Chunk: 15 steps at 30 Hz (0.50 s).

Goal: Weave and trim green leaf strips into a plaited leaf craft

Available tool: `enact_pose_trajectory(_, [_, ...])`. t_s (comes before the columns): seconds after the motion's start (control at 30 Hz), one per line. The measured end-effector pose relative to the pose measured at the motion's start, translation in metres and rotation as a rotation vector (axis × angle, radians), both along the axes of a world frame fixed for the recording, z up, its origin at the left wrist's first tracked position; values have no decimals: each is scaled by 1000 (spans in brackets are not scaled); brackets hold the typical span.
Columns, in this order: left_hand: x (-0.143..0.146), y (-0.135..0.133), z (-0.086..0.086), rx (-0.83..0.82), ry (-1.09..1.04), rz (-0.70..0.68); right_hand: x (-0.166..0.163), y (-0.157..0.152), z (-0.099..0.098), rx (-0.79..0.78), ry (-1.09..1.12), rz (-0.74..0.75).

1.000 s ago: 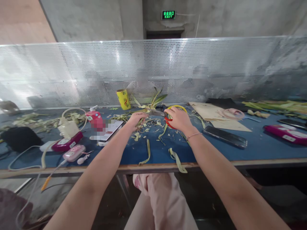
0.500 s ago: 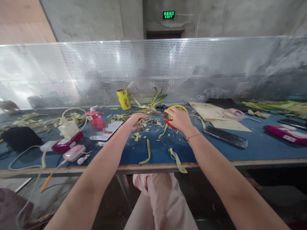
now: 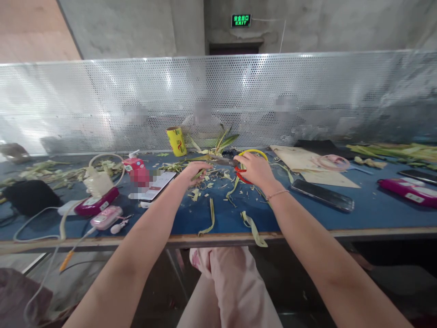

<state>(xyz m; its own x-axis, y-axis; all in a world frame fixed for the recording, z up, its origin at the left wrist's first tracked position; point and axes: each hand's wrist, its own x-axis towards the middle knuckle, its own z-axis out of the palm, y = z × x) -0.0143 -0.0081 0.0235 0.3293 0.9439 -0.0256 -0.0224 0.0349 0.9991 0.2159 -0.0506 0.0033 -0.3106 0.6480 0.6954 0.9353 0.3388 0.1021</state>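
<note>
My right hand [image 3: 255, 167] is closed around a pair of scissors [image 3: 223, 161]. A red handle loop shows below its fingers, and a yellow loop arcs around its far side. The metal blades point left, toward my left hand [image 3: 197, 171]. That hand is pinched on a thin green plant stalk [image 3: 199, 174], whose far end is hard to make out. Pale leaf clippings [image 3: 208, 186] lie scattered beneath and between both hands. A leafy green plant piece [image 3: 223, 140] rises just beyond the blades.
A yellow can-shaped roll [image 3: 176, 141] stands by the perforated metal screen [image 3: 102, 100]. Left lie a phone [image 3: 159, 186], a pink carton-like item [image 3: 136, 169] and cables. Right lie a dark phone [image 3: 322, 195], cardboard [image 3: 293, 159] and a magenta device [image 3: 408, 191]. Leaf strips [image 3: 254, 230] cross the table's front edge.
Nearly nothing differs. Both hands keep the same places and grips, and the whole view has shifted very slightly.
</note>
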Motion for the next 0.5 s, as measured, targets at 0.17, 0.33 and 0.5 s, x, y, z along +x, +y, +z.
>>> enact_pose_trajectory(0.17, [0,0,1,-16,1,18,1,0,0,-3,-1,-12])
enact_pose_trajectory(0.33, [-1,3,0,-10,-3,-1,1,-1,1,-12,25,-11])
enact_pose_trajectory(0.5, [-1,6,-3,0,10,3,1,-3,2,-27,57,-20])
